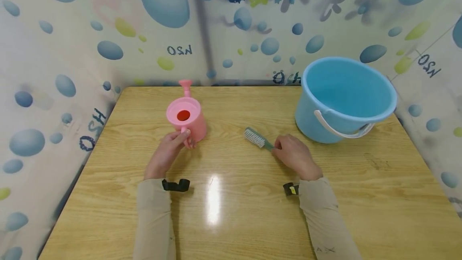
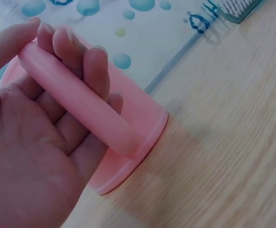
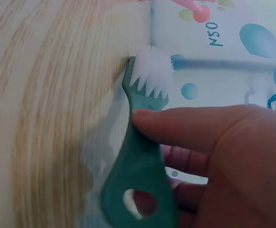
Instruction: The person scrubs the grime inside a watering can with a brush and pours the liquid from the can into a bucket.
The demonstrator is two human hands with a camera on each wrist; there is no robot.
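Observation:
My left hand (image 1: 167, 151) grips the handle of a pink toy watering can (image 1: 197, 126). The can stands on the table, its spout toward the wall and a red patch inside its top opening. In the left wrist view, the fingers curl round the pink handle (image 2: 76, 97). My right hand (image 1: 293, 153) pinches a green scrubbing brush (image 1: 254, 137) by its handle, with the white bristles pointing left. The right wrist view shows the thumb across the green handle (image 3: 138, 142), above a hole in its wide end.
A light blue bucket (image 1: 312, 109) with a white carrying handle (image 1: 335, 131) stands at the back right, beyond my right hand. Both hands are over a wooden table (image 1: 231, 171). A patterned cloth (image 1: 234, 39) with blue and green spots hangs behind the table and along its sides.

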